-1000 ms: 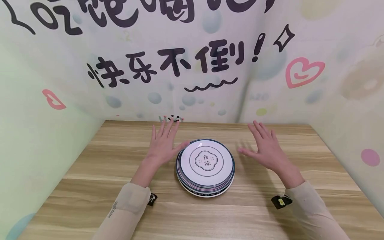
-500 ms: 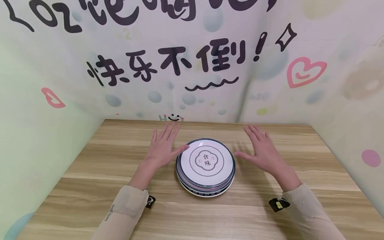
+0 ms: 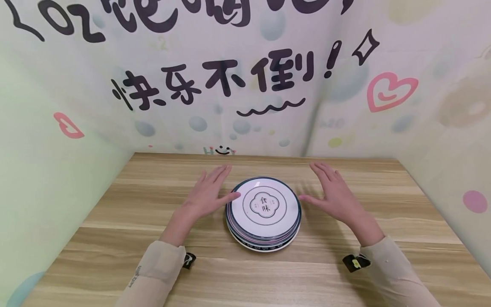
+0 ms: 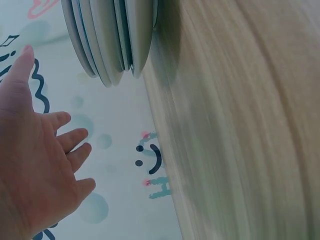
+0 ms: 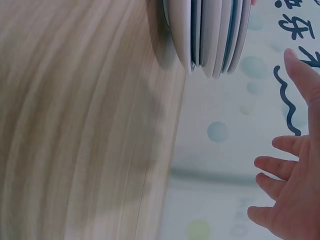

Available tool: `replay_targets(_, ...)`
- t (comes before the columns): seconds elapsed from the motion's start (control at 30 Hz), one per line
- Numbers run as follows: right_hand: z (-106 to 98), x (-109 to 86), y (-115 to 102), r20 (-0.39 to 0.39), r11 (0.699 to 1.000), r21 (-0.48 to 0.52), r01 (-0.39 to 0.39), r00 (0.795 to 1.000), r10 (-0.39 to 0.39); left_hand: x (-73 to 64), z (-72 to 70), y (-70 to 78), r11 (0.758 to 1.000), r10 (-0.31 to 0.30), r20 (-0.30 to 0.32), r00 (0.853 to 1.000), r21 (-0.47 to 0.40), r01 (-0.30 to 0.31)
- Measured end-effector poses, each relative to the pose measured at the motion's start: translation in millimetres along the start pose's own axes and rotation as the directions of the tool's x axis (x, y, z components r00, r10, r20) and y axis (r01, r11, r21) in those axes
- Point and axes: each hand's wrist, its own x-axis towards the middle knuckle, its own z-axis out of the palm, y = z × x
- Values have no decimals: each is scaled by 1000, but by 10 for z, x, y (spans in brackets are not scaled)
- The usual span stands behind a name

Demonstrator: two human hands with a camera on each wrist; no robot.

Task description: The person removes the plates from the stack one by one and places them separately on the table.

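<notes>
A stack of several round plates stands on the wooden table; the top one is white with a dark blue rim and a printed emblem in its middle. At its left side is my left hand, fingers extended, its thumb overlapping the top plate's edge in the head view. My right hand is on the other side, thumb close to the plate rim and fingers extended. Both wrist views show the plates edge-on, with a gap between them and the left palm and right palm.
The wooden tabletop ends at a printed backdrop with large black characters. Pale side walls flank the table left and right. A small black device sits at the right cuff, another at the left.
My hands have drawn a little nearer the viewer and the right one has moved left toward the plates. The left fingers have closed up together. The plates have stayed put.
</notes>
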Motion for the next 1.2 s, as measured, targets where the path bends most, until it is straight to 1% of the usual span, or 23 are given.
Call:
replay_targets(0.1,2,-7,-11,-2,1000,9,3,1000,-3,-20,3,-9,999,15,10,1000,-33,-15)
replay_targets(0.3,14,-20,-34,18,1000,24,-4,1000,4,-65,-2,-25,991,32,51,998,-135,-25)
replay_targets(0.4,16,-31,-48,30,999,28,-17,999,16,-81,5,-35,979,46,68,997,-201,-32)
replay_targets(0.6,27,-44,-75,52,998,58,-40,998,37,-101,25,-59,955,77,103,992,-295,-44)
replay_targets(0.8,51,-52,-104,60,995,94,-35,998,30,-133,52,-83,934,111,135,985,-352,-57)
replay_targets(1.0,85,-64,-137,85,990,131,-45,996,34,-161,82,-96,912,149,152,977,-403,-77)
replay_targets(1.2,117,-75,-165,99,986,162,-48,995,32,-179,112,-121,896,175,162,971,-434,-89)
